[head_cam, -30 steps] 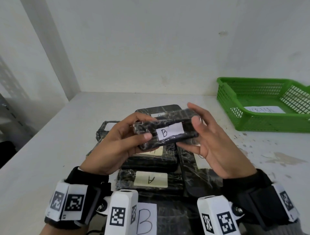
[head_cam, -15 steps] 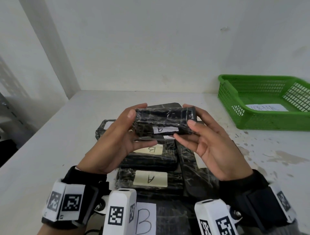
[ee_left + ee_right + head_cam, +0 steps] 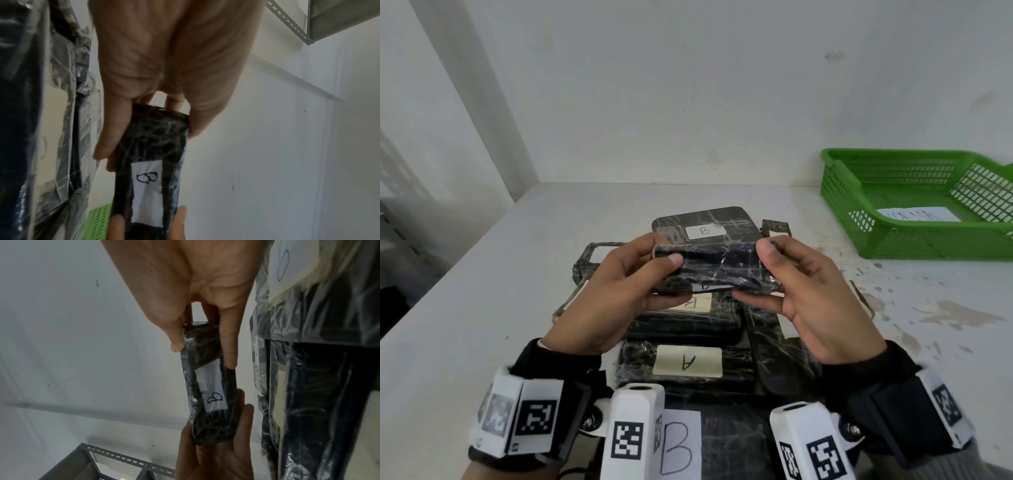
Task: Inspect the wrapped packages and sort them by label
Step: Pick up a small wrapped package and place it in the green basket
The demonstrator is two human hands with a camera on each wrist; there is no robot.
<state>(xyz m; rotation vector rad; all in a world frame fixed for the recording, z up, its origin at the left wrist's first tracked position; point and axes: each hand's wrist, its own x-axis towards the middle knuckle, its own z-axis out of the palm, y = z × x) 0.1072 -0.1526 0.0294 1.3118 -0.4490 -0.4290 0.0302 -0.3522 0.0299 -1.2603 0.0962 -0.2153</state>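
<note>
Left hand (image 3: 616, 294) and right hand (image 3: 815, 294) each grip one end of a black wrapped package (image 3: 714, 269), held above the pile (image 3: 688, 363) on the table (image 3: 465, 308). Green basket (image 3: 914, 246) at two o'clock.

The place reads as a storeroom or packing and sorting area rather than a home. A plain white bench (image 3: 482, 274) with stains and chipped paint on its right side stands against bare, scuffed white walls (image 3: 688, 102). Grey slotted-angle steel shelving (image 3: 115, 456), the kind used in warehouses, shows in both wrist views. On the bench lies a pile of black packages wrapped in clear film (image 3: 688, 329), each with a paper label hand-marked A or B. A green perforated plastic tray (image 3: 914, 240) sits near the wall at the right, with a handwritten paper sheet (image 3: 917, 215) lying inside it.
</note>
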